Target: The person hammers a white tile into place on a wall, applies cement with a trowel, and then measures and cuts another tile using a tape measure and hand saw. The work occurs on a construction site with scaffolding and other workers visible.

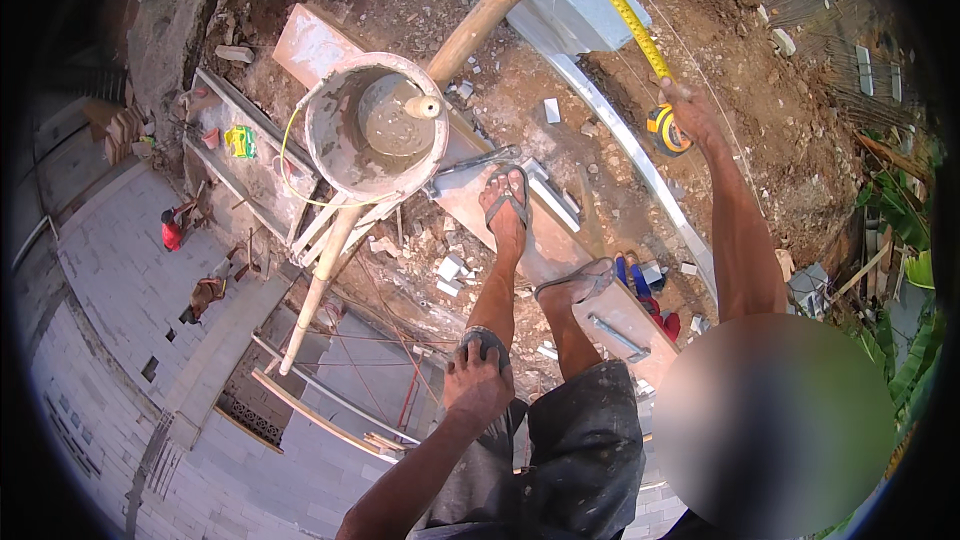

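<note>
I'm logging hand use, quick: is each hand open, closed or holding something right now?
Left hand: open, resting over the left knee, nothing visibly held.
Right hand: closed, holding the yellow-and-black tape measure.

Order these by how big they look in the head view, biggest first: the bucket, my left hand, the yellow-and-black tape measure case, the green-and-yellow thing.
1. Bucket
2. Left hand
3. Tape measure case
4. Green-and-yellow thing; it seems farther away, so its true size is unsure.
</note>
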Demonstrator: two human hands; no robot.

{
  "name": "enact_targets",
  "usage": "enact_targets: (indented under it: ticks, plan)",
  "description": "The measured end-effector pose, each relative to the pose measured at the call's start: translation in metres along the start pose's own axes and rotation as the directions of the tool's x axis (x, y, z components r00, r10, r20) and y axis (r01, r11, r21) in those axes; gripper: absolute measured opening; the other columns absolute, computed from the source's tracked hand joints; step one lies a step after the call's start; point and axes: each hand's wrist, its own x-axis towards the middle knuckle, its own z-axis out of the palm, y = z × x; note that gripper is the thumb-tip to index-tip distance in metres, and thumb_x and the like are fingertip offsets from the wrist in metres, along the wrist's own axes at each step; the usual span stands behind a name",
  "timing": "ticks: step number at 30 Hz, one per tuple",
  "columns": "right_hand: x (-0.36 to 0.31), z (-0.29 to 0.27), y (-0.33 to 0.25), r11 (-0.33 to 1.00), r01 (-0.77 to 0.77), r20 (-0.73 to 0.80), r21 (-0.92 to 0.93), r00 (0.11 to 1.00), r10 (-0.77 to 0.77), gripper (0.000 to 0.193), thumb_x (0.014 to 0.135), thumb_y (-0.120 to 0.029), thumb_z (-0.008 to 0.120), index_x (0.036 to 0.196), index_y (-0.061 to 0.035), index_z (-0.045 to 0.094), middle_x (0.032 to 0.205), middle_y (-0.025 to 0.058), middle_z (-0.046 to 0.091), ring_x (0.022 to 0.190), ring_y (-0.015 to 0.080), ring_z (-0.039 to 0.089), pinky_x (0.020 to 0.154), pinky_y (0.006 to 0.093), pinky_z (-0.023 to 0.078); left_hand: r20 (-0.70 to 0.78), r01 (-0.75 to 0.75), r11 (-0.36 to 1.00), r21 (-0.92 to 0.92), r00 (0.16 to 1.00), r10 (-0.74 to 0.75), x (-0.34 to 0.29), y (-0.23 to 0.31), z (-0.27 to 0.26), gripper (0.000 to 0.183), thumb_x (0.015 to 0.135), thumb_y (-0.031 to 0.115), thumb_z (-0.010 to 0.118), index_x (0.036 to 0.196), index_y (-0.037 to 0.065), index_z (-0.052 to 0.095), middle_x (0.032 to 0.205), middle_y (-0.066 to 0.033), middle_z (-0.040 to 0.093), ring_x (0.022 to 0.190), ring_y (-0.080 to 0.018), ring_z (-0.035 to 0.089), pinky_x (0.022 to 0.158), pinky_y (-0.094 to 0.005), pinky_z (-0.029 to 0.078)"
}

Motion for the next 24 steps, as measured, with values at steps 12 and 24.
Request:
enact_targets:
  ticks: [12,24]
  plan:
    - [-0.139,0.052,0.036,0.980,-0.156,0.168,0.125,0.977,0.134,0.052,0.092,-0.054,0.050,0.085,-0.0052,0.068,0.068,0.0113,0.063,0.067,0.0219,0.063,0.065,0.0372,0.048,-0.048,-0.009,0.996,0.092,0.999,0.013,0.003,0.002,-0.008,0.044,0.085,0.036,0.054,0.116,0.006,0.057,0.132,-0.0173,0.047,0.121,-0.0382,0.046,0.099,-0.0495,0.040]
    - [-0.366,0.029,0.108,0.979,-0.166,0.357,-0.122,0.913,0.199,0.051,0.091,-0.053,0.047,0.091,-0.0077,0.070,0.078,0.0179,0.066,0.079,0.0342,0.065,0.074,0.0414,0.050,-0.063,0.022,0.992,0.125,0.998,-0.014,0.002,0.023,-0.019,0.045,0.083,0.039,0.057,0.115,0.008,0.060,0.130,-0.0108,0.052,0.118,-0.0324,0.051,0.096,-0.0451,0.044]
